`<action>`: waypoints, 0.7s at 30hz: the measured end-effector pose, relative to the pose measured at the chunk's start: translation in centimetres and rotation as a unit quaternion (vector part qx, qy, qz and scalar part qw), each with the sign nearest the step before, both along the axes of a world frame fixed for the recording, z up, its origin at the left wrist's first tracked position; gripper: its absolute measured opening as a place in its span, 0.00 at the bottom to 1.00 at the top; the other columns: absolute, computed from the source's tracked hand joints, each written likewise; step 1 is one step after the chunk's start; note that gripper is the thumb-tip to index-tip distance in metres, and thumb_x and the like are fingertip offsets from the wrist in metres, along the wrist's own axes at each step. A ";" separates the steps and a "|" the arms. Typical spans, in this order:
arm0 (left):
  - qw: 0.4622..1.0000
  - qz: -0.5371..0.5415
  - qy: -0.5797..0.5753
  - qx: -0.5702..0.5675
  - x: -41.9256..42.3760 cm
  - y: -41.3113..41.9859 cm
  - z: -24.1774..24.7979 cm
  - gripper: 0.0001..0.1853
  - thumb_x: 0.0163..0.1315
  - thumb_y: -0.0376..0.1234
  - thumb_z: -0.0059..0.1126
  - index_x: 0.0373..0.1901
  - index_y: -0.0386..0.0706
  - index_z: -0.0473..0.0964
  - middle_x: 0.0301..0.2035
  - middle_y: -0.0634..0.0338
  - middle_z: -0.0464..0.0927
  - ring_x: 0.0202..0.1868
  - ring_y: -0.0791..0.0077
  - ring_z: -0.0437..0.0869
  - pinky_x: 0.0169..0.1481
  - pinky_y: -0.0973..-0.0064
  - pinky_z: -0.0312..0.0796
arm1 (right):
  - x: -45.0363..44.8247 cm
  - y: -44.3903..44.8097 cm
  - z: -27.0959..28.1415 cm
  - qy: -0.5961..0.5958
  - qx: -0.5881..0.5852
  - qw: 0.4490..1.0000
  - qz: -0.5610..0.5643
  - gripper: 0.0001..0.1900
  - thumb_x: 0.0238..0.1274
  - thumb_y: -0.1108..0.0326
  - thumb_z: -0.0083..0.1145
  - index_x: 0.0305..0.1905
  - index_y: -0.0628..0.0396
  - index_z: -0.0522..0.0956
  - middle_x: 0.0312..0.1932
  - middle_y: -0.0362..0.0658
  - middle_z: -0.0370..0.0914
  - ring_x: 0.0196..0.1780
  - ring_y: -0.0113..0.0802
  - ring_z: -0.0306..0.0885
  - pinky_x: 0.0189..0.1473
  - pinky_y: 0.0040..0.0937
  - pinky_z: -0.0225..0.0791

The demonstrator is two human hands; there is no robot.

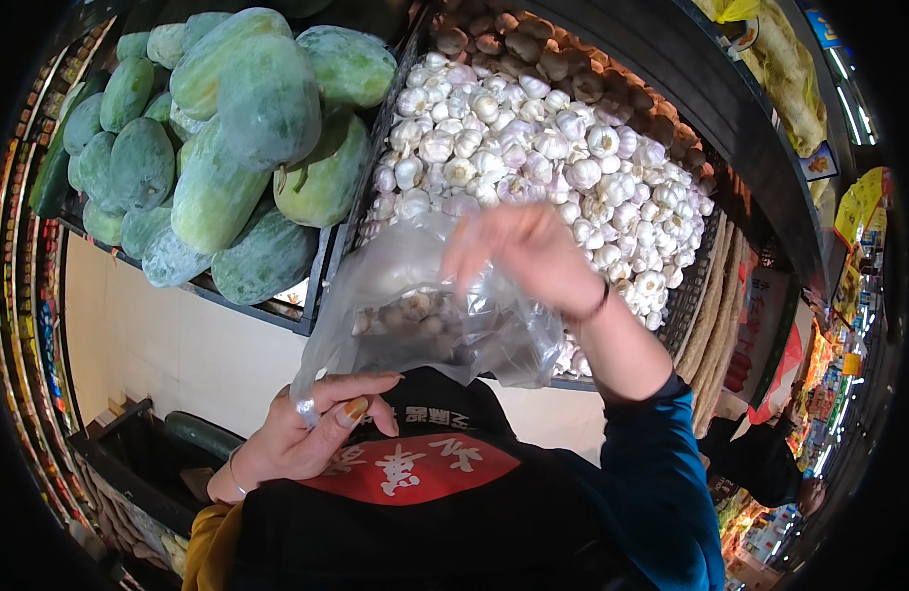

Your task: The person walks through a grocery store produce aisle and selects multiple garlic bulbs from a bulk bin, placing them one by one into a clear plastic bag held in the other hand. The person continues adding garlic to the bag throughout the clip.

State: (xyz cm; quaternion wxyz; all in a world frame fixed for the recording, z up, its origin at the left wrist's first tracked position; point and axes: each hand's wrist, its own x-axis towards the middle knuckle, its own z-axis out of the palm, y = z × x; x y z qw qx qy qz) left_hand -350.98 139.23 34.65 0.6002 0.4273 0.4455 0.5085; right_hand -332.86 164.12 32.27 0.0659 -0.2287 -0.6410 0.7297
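Note:
My left hand [306, 436] grips the edge of a clear plastic bag [395, 258] in front of my apron. Through the thin plastic I see several garlic bulbs [417, 310], dim and partly hidden. My right hand [535, 255] is blurred by motion over the bag's upper right part, with its fingers bent downward. Whether it holds a bulb or the plastic cannot be told. Just beyond lies a large heap of white garlic bulbs [513, 140] in a black plastic crate [694, 295].
Large green wax gourds [262, 111] are piled on a black-edged stand [284, 321] at left. A dark shelf edge [720, 81] curves along the upper right. Below left stands a black bin [129, 458] with a long green gourd [203, 432]. Another person [757, 458] is at far right.

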 end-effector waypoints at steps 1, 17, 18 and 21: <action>1.000 -0.002 0.016 0.003 -0.1 0.0 0.1 0.19 0.76 0.34 0.37 0.59 0.30 0.67 0.32 0.51 0.81 0.37 0.69 0.83 0.47 0.74 0.73 | -0.8 2.7 -1.6 0.003 0.121 0.989 -0.080 0.11 0.66 0.64 0.54 0.45 0.58 0.81 0.41 0.49 0.82 0.44 0.35 0.81 0.45 0.30 0.73; 0.996 0.037 0.020 -0.078 -1.4 1.7 -0.2 0.17 0.75 0.33 0.41 0.58 0.31 0.70 0.31 0.54 0.81 0.32 0.77 0.79 0.35 0.82 0.67 | -11.4 4.1 -13.2 -0.116 0.481 0.842 -0.212 0.23 0.59 0.60 0.55 0.58 0.59 0.75 0.54 0.56 0.76 0.59 0.51 0.72 0.65 0.49 0.58; 0.996 0.036 0.024 -0.081 -1.5 1.8 -0.3 0.17 0.75 0.33 0.41 0.58 0.32 0.70 0.31 0.54 0.81 0.31 0.77 0.79 0.35 0.82 0.67 | -9.6 5.5 -11.4 -0.080 0.382 0.899 -0.199 0.21 0.59 0.61 0.54 0.55 0.59 0.77 0.55 0.54 0.77 0.61 0.49 0.71 0.66 0.46 0.59; 0.995 0.045 0.033 -0.085 -1.6 2.1 -0.4 0.16 0.75 0.32 0.41 0.57 0.32 0.70 0.30 0.54 0.82 0.30 0.78 0.78 0.34 0.82 0.66 | -4.0 13.6 -8.3 -0.066 0.550 0.754 -0.352 0.14 0.63 0.61 0.54 0.46 0.61 0.77 0.47 0.55 0.78 0.51 0.49 0.75 0.54 0.42 0.68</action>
